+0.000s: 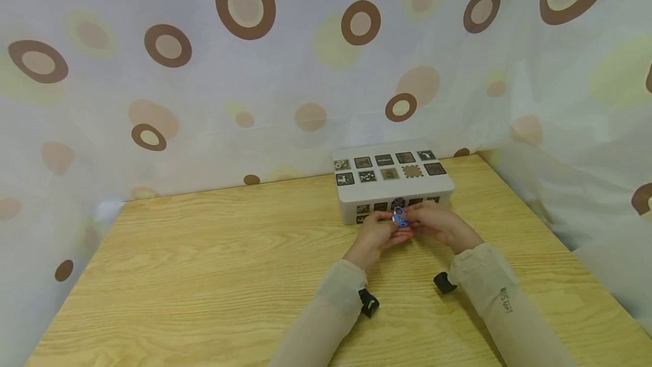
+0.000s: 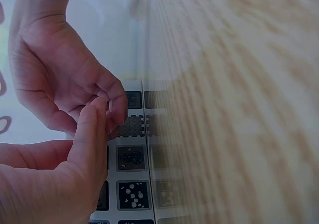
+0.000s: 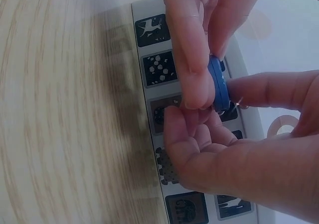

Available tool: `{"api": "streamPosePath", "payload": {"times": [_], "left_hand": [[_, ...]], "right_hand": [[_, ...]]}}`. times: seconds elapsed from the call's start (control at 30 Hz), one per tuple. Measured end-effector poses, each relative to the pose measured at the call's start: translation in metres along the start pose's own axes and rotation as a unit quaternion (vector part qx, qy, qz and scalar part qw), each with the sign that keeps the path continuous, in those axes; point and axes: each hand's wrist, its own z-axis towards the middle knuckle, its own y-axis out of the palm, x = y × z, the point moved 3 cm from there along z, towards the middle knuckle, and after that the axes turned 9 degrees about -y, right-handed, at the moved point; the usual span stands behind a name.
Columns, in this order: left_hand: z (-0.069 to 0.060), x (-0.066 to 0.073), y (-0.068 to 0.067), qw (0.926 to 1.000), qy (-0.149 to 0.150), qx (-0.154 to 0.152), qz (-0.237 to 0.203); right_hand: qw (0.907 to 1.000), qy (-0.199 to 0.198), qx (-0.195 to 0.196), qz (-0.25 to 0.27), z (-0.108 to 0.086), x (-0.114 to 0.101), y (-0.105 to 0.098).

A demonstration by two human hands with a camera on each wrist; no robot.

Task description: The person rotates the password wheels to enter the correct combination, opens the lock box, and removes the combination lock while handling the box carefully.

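Note:
Both hands meet at a small flat blue thing (image 1: 399, 221) with a round opening and white marks; its exact kind I cannot tell. Edge-on in the right wrist view, this blue piece (image 3: 220, 83) has a thin shiny bit by its lower end. My left hand (image 1: 374, 237) pinches it between thumb and fingers. From the other side, my right hand (image 1: 443, 222) holds it with the thumb against its face and fingers curled behind. Fingers hide the piece in the left wrist view, where the left hand (image 2: 60, 179) is below the right hand (image 2: 60, 69).
Directly behind the hands stands a white box (image 1: 392, 190) with dark picture squares on its lid and front. It sits on a wood-grain table (image 1: 214, 276). A dotted curtain (image 1: 285, 84) hangs along the back and sides. Black straps (image 1: 444, 283) hang at the wrists.

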Motion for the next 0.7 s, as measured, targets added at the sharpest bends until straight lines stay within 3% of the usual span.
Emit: {"api": "streamPosePath", "payload": {"times": [0.47, 0.7], "left_hand": [[-0.0005, -0.0002, -0.0003, 1.0, -0.002, -0.008, 0.002], [-0.0006, -0.0004, 0.0002, 1.0, 0.0, -0.006, 0.0]], "right_hand": [[0.9997, 0.016, 0.016, 0.002, 0.0021, 0.0047, -0.0017], [1.0, 0.008, -0.003, -0.001, 0.0007, 0.0029, -0.0013]]}}
